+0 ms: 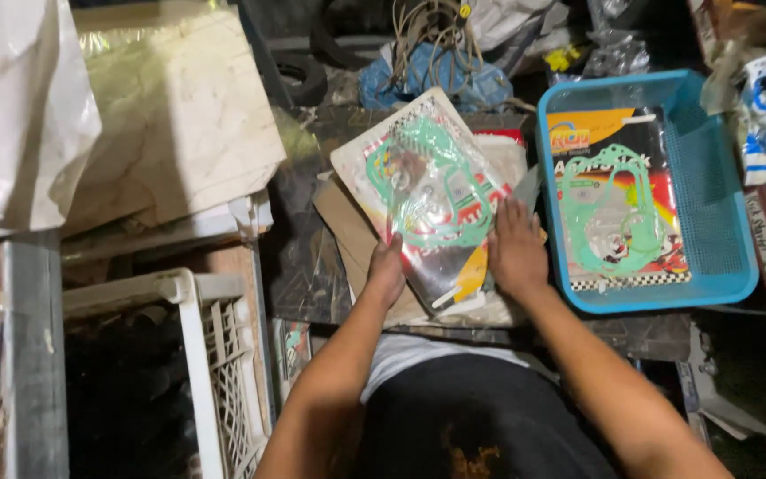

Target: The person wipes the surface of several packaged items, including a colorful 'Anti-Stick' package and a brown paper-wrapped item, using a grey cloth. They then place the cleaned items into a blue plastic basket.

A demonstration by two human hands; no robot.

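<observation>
**A:** What are the hands doing?

**B:** Seen from above, both hands rest on a clear plastic packet of green gaskets (432, 191) with a printed backing card, lying tilted on top of a loose pile of similar packets on a dark surface (299, 266). The left hand (386, 270) pinches the packet's lower left edge, fingers curled over it. The right hand (516, 253) lies flat, fingers spread, on its lower right side, pressing rather than gripping.

**A:** Which step does that look like?

**B:** Sorting packets, I'd judge. A blue plastic basket (720, 257) just to the right already holds one similar gasket packet (618, 208) lying flat. Lifting this one would call for the right hand to close on an edge too, since the packet is thin and floppy.

**A:** How much room is there?

**B:** Little. The basket's rim sits just beside the right hand. A white plastic crate (214, 355) stands lower left, a pale marbled board (179, 115) leans at upper left, and tangled cords and bags crowd the far edge. The open way is upward, then right over the basket rim.
</observation>
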